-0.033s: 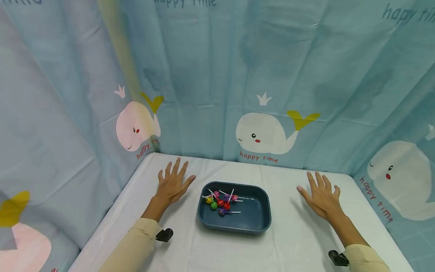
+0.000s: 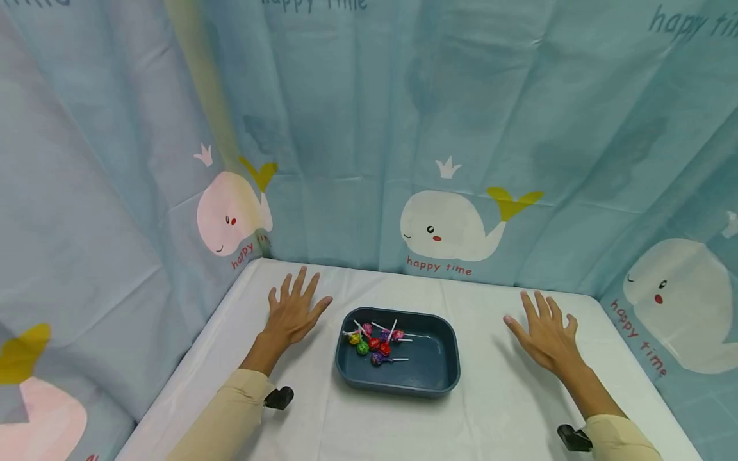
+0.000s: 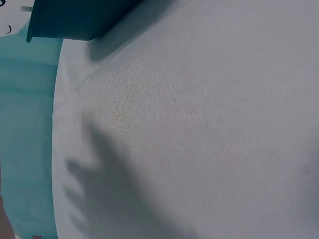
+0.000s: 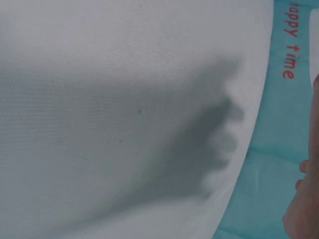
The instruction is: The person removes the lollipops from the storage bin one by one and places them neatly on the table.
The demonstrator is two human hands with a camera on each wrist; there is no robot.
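A dark blue rectangular tray [image 2: 426, 384] stands on the white-covered table, between the two hands. Several wrapped lollipops [image 2: 375, 344] in red, green, yellow, purple and pink lie in its left part, sticks pointing various ways. To the left of the tray, my left hand [image 2: 292, 314] hovers over the cloth with fingers spread, holding nothing. My right hand [image 2: 544, 336] is held likewise on the right side, fingers spread, farther from the tray. In the left wrist view the tray's side [image 3: 75, 20] shows at the top, with the hand's shadow below.
A white cloth [image 2: 375, 429] covers the table. Blue curtains [image 2: 346, 128] printed with whales enclose the back and both sides. Black wrist-worn devices, one at the left cuff [image 2: 279, 398] and one at the right cuff [image 2: 574, 438], jut inward from the sleeves.
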